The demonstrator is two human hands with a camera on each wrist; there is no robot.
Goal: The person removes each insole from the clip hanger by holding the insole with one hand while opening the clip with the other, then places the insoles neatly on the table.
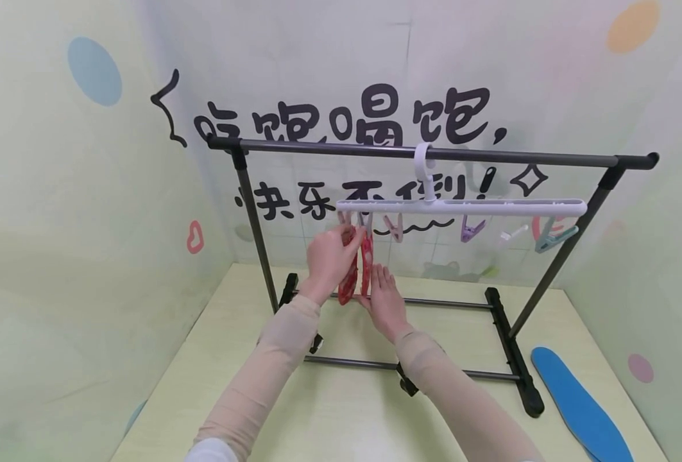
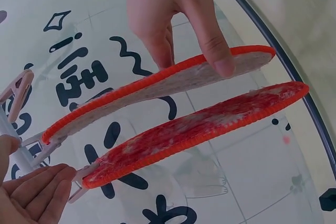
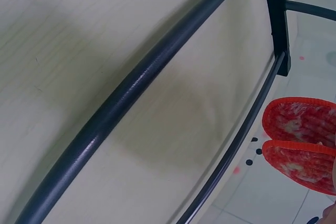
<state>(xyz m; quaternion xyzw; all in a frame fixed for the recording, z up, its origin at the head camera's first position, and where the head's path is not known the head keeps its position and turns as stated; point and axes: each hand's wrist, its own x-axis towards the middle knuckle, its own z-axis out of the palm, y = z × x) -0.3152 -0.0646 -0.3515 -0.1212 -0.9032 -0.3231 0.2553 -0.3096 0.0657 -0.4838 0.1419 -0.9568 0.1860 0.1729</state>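
Observation:
Two insoles with red edges and mottled fluffy faces hang side by side under the hanger [image 1: 456, 207]. My left hand [image 1: 329, 256] is up at their top ends, its thumb and fingers at the handles of the light clip [image 2: 50, 148] on the right insole [image 2: 157, 82]. Its fingertips lie close to the clip [image 2: 79, 182] of the left insole [image 2: 199, 129]. Lower down, my right hand [image 1: 383, 298] pinches the right insole between thumb and fingers. In the right wrist view the lower ends of both insoles show at the right edge, the hand mostly outside the picture.
The hanger hooks over the top bar [image 1: 317, 149] of a black rack. Several other clips, such as a pink clip [image 1: 394, 228], a purple clip [image 1: 471, 229] and a teal clip [image 1: 554, 236], hang along it. A blue insole [image 1: 580, 404] lies on the table [image 1: 341, 423] at the right.

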